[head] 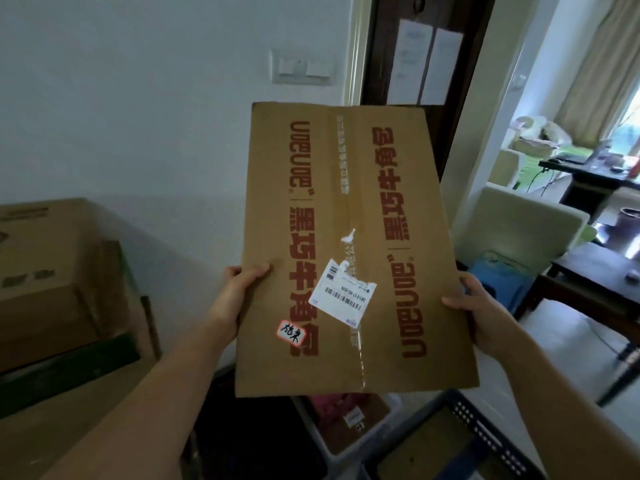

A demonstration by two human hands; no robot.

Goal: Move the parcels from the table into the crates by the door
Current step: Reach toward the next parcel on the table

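Cardboard parcel held in both hands above the crates by the door.

The left grip (239,289) pinches the flat cardboard parcel (349,244) at its left edge, thumb on the top face and fingers hidden beneath; the right grip (478,313) clamps the right edge the same way. The parcel hangs in the air, on no surface, its near edge over the white crate (377,429), which holds smaller parcels. The dark perforated crate (485,427) stands just beside that to the right. The parcel looks wider than the white crate's mouth, so I judge the dark crate the better target. Carry the parcel level over the opening, turn its long side along the crate, lower until it rests, then release both sides together so no corner catches the rim.
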